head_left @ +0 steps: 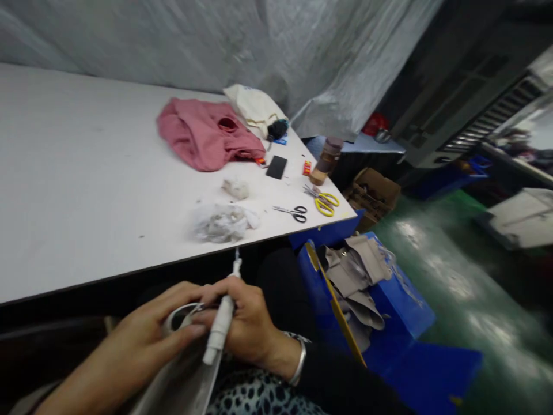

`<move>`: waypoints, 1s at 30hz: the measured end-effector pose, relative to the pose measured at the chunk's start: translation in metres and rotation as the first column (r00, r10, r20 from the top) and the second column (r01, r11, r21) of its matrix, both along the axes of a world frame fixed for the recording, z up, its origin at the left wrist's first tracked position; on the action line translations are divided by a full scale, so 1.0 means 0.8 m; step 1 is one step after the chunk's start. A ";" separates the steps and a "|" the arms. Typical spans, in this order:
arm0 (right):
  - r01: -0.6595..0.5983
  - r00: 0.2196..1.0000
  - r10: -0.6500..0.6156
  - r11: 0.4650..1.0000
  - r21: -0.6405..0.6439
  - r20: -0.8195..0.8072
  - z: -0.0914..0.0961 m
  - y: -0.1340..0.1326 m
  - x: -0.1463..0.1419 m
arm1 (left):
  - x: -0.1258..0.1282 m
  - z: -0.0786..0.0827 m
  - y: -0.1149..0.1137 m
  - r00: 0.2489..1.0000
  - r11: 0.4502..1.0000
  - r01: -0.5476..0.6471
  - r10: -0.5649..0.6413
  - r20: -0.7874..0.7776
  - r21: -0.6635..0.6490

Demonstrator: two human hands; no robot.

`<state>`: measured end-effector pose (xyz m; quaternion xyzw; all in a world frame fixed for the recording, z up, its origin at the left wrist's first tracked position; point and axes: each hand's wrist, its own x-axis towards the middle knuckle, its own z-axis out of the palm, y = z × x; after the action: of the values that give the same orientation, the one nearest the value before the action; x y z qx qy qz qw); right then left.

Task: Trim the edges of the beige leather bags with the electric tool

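Note:
My right hand [253, 323] is wrapped around a slim tool with a white, cloth- or tape-wrapped handle [221, 328]. Its thin tip points away from me toward the table edge. My left hand [151, 328] pinches a greyish-beige bag-like piece [179, 380] with a pale strap loop near my fingers. Both hands meet over my lap, just below the table's front edge, with the tool passing between them. What the fingertips press on where they meet is partly hidden.
On the white table [78, 190] lie crumpled white plastic [224, 223], black-handled scissors [296, 213], yellow-handled scissors [325, 202], a phone [276, 167], a brown bottle [327, 161] and pink cloth [201, 129]. A blue bin [397, 311] with beige pieces [354, 271] stands at my right.

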<state>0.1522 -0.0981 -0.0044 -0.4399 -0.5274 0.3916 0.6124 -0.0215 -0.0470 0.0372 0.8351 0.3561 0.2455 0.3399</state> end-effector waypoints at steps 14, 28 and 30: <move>0.032 0.999 -0.030 0.989 -0.142 0.018 -0.002 0.025 0.026 | -0.006 -0.031 0.031 0.892 0.650 -0.193 0.428 0.144 -0.735; 0.314 0.922 -0.273 0.942 -0.116 0.276 -0.037 0.119 0.084 | 0.012 -0.070 0.030 0.839 0.674 -0.328 0.530 0.124 -0.662; 0.320 0.910 -0.280 0.943 -0.089 0.305 -0.038 0.126 0.084 | 0.020 -0.061 0.035 0.844 0.707 -0.391 0.531 0.078 -0.589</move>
<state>0.2195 0.0026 -0.0347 -0.6090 -0.5088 0.2599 0.5501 -0.0054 -0.0187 -0.0120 0.5475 0.5657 0.3097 0.5333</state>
